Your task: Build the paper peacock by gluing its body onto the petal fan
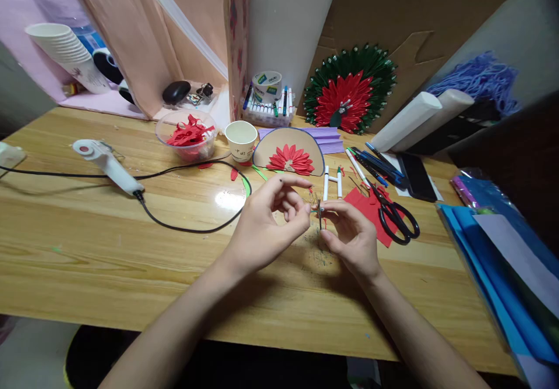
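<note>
My left hand is raised over the table, with its fingers curled in and the thumb close to a few thin, tangled strands; what lies in its grip is too small to name. Facing it, my right hand pinches a thin dark stick upright between thumb and fingers. Just beyond both hands stands a half-round cardboard piece with red petals fanned along its lower part. Two white markers lie behind my right hand. Red paper lies to its right, under black-handled scissors.
At left, a white glue gun trails a looping black cable. Behind are a clear bowl of red scraps, a paper cup and a green-and-red fan ornament. Blue packets line the right edge, near a phone.
</note>
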A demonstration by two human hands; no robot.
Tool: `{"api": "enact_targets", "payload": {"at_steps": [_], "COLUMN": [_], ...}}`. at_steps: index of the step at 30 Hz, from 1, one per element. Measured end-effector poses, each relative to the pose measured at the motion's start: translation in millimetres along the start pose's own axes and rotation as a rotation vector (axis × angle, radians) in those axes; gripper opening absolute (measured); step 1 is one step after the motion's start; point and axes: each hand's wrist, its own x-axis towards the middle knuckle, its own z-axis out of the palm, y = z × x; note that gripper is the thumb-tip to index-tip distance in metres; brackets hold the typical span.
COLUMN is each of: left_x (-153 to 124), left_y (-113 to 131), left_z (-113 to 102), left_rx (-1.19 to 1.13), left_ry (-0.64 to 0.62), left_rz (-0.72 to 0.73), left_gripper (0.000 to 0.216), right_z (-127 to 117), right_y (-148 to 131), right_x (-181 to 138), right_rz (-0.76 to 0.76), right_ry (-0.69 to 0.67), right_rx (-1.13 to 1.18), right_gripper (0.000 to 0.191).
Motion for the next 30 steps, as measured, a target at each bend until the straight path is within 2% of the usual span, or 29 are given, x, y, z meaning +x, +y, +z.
{"api": "enact_targets", "payload": {"at_steps": [5,17,30], "left_x": [1,0,7], "left_y": [-1,-8,-12], "left_z": [-1,0,1], "left_rx": [0.022,0.071,-0.033], "left_ry": [-0.017,0.031,0.097], "left_rz": [0.049,0.121,-0.06], "left_gripper": [0.025,0.026,0.028], "right_z": [0,0,1], "right_y": [-2,-7,-10], "right_x": [1,0,0], "right_rz": [-0.037,-0.07,-0.111], "right_ry": [0.01,0.084,0.139], "right_rx": [-0.056,-0.303,-0.53], "right_gripper": [0.036,0.039,0.035]}}
